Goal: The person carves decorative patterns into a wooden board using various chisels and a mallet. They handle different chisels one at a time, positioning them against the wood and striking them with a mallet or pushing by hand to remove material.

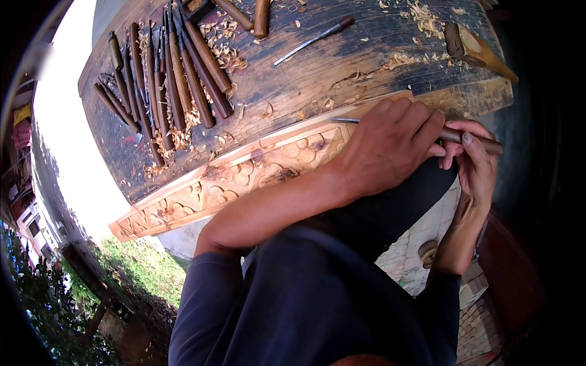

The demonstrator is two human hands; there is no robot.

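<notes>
A wood carving chisel [492,146] lies nearly level across both my hands, with its brown wooden handle toward the right. Its thin metal blade points left and meets the right part of a pale carved panel [235,174]. My left hand [390,143] is closed around the front of the tool, over the panel, and hides the middle of it. Further right, my right hand [475,161] grips the handle with thumb and fingers. Scrolls and petal-like shapes in relief cover the panel, which lies along the near edge of the workbench [274,85].
Many wood-handled carving tools [177,85] lie in a row at the bench's left. A lone chisel [314,40] rests at the back middle, and a wooden mallet [479,52] sits at the far right. Curled shavings [424,18] are scattered about. My knee is under the panel's right end.
</notes>
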